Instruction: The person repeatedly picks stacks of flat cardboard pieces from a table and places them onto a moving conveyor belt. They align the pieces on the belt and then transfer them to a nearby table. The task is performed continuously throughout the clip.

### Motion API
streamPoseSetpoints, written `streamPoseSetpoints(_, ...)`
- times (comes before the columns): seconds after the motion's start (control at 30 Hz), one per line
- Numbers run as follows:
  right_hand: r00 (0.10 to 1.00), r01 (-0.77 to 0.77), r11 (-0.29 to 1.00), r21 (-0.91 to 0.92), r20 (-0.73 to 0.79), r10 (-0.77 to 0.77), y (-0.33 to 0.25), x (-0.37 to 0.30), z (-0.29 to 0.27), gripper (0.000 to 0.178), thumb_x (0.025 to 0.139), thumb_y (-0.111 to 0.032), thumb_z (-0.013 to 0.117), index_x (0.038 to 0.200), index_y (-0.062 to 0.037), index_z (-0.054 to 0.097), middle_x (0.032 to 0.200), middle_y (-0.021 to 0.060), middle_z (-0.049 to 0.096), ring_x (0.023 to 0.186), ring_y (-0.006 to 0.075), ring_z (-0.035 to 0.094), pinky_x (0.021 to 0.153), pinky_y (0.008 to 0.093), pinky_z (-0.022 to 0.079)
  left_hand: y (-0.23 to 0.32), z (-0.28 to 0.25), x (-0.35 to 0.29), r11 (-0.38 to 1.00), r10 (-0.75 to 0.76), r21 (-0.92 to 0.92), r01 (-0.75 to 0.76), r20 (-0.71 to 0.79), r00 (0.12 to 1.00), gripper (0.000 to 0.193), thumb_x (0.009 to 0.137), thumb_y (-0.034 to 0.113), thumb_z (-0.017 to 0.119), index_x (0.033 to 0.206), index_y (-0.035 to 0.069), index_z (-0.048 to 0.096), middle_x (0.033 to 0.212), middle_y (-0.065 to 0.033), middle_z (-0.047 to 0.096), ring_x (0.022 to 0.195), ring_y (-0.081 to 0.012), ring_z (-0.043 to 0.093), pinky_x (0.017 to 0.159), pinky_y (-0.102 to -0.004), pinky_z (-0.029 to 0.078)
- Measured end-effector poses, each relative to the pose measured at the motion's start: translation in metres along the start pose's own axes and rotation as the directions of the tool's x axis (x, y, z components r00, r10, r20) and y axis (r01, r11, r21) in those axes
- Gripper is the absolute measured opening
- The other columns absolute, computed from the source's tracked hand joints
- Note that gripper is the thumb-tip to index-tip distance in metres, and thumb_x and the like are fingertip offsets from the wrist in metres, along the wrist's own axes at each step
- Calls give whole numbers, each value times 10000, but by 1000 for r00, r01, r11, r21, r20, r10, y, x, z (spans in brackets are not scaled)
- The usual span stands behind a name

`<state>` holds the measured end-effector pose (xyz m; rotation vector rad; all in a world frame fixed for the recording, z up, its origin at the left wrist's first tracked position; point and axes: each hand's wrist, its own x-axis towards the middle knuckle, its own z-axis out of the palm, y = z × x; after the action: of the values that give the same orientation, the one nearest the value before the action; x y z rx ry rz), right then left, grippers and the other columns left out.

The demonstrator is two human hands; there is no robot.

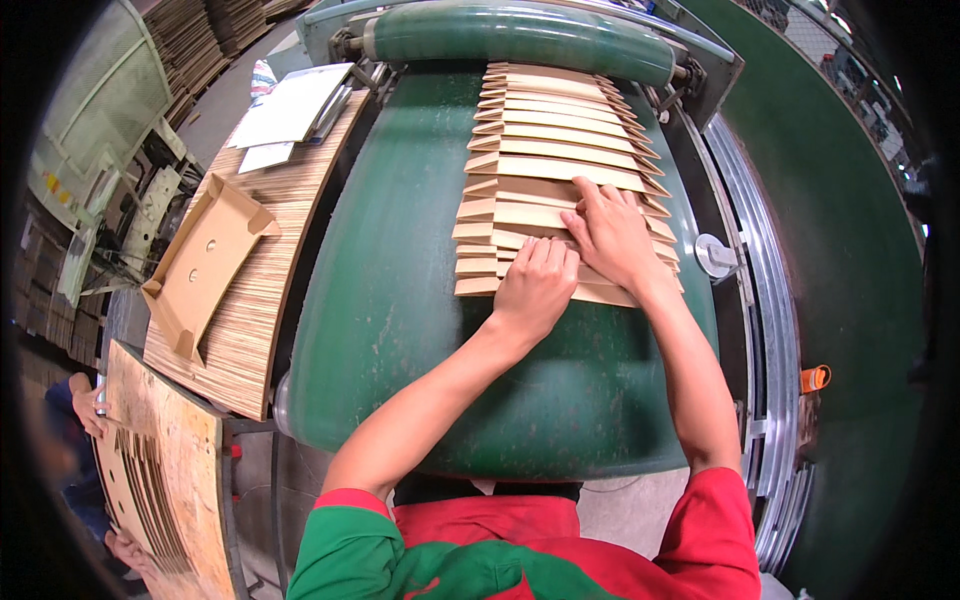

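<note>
Fingers of the left hand (538, 285) curl over folded cartons (545, 190), grip unclear; the right hand's (613, 238) spread slightly on them, roller (520, 42) beyond.

Folded cardboard pieces (565, 150) lay on the conveyor belt (400, 250), hands (615, 238) rested on their near end, a roller (520, 42) spanned the belt's far end, a bench (262, 285) stood left, cardboard tray (215, 255) on it before a sheet pile (290, 105)

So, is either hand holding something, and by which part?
The left hand and right hand touch the nearer part of the folded cardboard row; whether either grips a piece cannot be told.
</note>
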<state>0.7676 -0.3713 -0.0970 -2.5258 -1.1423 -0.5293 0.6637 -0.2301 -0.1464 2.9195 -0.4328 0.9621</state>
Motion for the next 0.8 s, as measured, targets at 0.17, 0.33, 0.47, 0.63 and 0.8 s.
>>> streamPoseSetpoints(0.17, 974, -129, 991, -48, 179, 135, -10, 36, -4, 831, 1050, -474, 584, 1574, 128, 351, 904, 278, 730, 888, 444, 709, 901, 522, 526, 3, -1, -9, 999, 34, 19, -34, 0, 999, 198, 862, 88, 672, 1039, 1, 690, 972, -116, 673, 975, -260, 676, 960, -383, 559)
streamPoseSetpoints(0.33, 890, -250, 963, -104, 367, 270, -24, 73, -4, 760, 1022, -646, 538, 960, 76, 768, 888, 275, 751, 932, 448, 731, 885, 537, 559, 12, -12, -20, 1000, 12, -24, -11, 49, 999, 282, 875, 88, 662, 1131, -23, 696, 1049, -136, 687, 1026, -272, 686, 1035, -393, 549)
streamPoseSetpoints(0.47, 837, -136, 969, -205, 499, 223, -29, 77, -8, 815, 983, -729, 542, 917, 42, 799, 944, 239, 764, 1042, 377, 716, 1039, 547, 455, 20, -24, -32, 999, -6, -35, 6, 17, 1000, 307, 877, 93, 655, 1152, -39, 693, 1097, -158, 698, 1054, -288, 687, 1051, -405, 540)
streamPoseSetpoints(0.63, 927, -5, 981, -195, 368, 78, -8, 73, -4, 916, 870, -851, 591, 970, 31, 817, 1402, 222, 631, 1440, 356, 421, 1150, 600, 300, 28, -35, -42, 999, 9, -35, -7, 54, 999, 351, 882, 90, 646, 1198, -56, 686, 1173, -186, 708, 1112, -306, 687, 1072, -421, 526)
streamPoseSetpoints(0.8, 956, -94, 995, 17, 280, 85, 23, 84, 13, 894, 800, -849, 692, 828, 43, 722, 1203, 275, 688, 1228, 387, 614, 1030, 546, 463, 28, -37, -42, 1000, -1, -31, 3, 53, 999, 362, 892, 91, 644, 1218, -62, 682, 1195, -189, 712, 1133, -305, 688, 1085, -422, 522)
